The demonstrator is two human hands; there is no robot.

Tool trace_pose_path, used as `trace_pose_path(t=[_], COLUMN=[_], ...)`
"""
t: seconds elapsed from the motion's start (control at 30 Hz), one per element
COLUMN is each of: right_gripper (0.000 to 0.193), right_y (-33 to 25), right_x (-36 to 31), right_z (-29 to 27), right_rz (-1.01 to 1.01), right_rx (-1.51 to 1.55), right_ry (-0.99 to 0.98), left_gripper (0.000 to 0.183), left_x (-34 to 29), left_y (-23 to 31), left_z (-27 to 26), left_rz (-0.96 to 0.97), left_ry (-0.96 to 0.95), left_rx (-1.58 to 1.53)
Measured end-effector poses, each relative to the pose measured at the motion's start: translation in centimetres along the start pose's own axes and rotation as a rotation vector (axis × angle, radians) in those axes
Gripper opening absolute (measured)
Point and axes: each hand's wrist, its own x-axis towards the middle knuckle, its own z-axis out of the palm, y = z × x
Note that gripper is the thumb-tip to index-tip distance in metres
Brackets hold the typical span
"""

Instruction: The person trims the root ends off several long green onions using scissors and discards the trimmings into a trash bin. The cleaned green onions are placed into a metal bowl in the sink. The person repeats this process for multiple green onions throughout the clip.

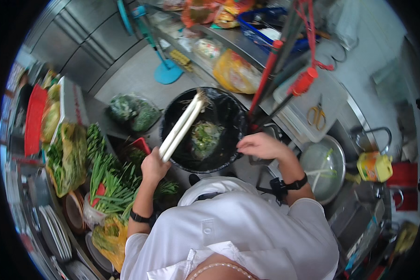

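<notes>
The left hand (154, 165) is gripping two long pale-white leek stalks (182, 125), slanting far-right over the round black-lined waste bin (228, 112) holding green trimmings, while the right hand (261, 145), loosely open and empty, is resting on the bin's right rim, crowded by greens left and a metal bowl (324, 165) right.

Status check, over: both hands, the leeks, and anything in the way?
Left hand shut on leeks, over black bin. Right hand open at bin rim. Trimmings inside; nothing blocking.

Bright even light, glare on steel counter (333, 100), heavy fisheye bend & black vignette at edges, slight blur.
</notes>
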Motion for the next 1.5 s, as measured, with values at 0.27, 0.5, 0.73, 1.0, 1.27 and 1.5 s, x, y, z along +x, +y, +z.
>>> trace_pose_path(t=[0.27, 0.5, 0.73, 1.0, 1.27, 1.5], right_gripper=[0.027, 0.035, 0.025, 0.029, 0.048, 0.046], right_y=[8.6, 13.4, 12.2, 5.7, 1.3, 1.3], right_x=[-9.1, -10.3, -14.3, -2.1, 2.2, 2.4], right_z=[-15.5, -19.6, -1.8, 7.5, 6.5, 6.1], right_rz=[0.846, 0.974, 0.255, 0.064, 0.231, 0.184], right_rx=[-0.916, -0.415, 0.209, 0.081, 0.271, 0.3], right_ry=[1.302, 1.118, 0.901, 0.188, 0.02, -0.021], left_gripper=[0.036, 0.036, 0.035, 0.037, 0.038, 0.029], left_x=[-2.8, -4.0, -5.3, -6.6, -7.8, -8.1], left_y=[-0.5, -0.4, -1.4, -1.6, -2.0, -2.7], left_z=[2.8, 3.0, 2.9, 3.5, 3.1, 2.7], left_rz=[0.019, 0.063, 0.018, 0.127, 0.157, 0.143], left_ry=[-0.056, 0.084, 0.2, 0.357, 0.566, 0.624], left_rx=[0.029, 0.088, 0.07, 0.244, 0.455, 0.509])
